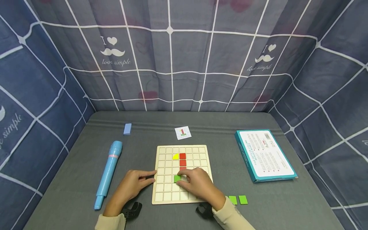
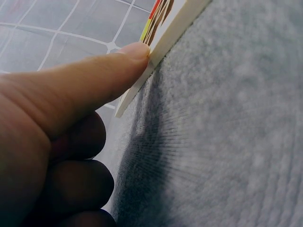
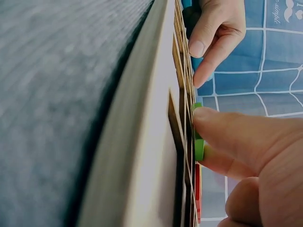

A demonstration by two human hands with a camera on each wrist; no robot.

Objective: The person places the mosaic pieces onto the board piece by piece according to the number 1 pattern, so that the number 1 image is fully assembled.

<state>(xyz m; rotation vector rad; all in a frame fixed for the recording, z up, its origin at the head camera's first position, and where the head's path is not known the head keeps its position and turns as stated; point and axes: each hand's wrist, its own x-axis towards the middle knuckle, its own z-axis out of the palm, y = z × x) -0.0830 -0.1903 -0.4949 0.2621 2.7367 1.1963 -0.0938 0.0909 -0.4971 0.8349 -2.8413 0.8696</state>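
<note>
We see the right hand [image 1: 198, 182] pinching a green tile [image 1: 177, 179] between thumb and forefinger at the board [image 1: 166, 187], just below-left of a column of red tiles [image 1: 182, 162], lowest partly covered; we can't tell if it's seated. The left hand [image 1: 131, 183] has thumb and forefinger apart, fairly straight, touching the board's left edge, nothing gripped. Yellow tile [image 1: 175, 157] beside the top red; two spare greens [image 1: 243, 200] on the bench [image 1: 149, 127], card [image 1: 183, 132] behind, blue stick [image 1: 108, 175] left, teal box [image 1: 267, 155] right
</note>
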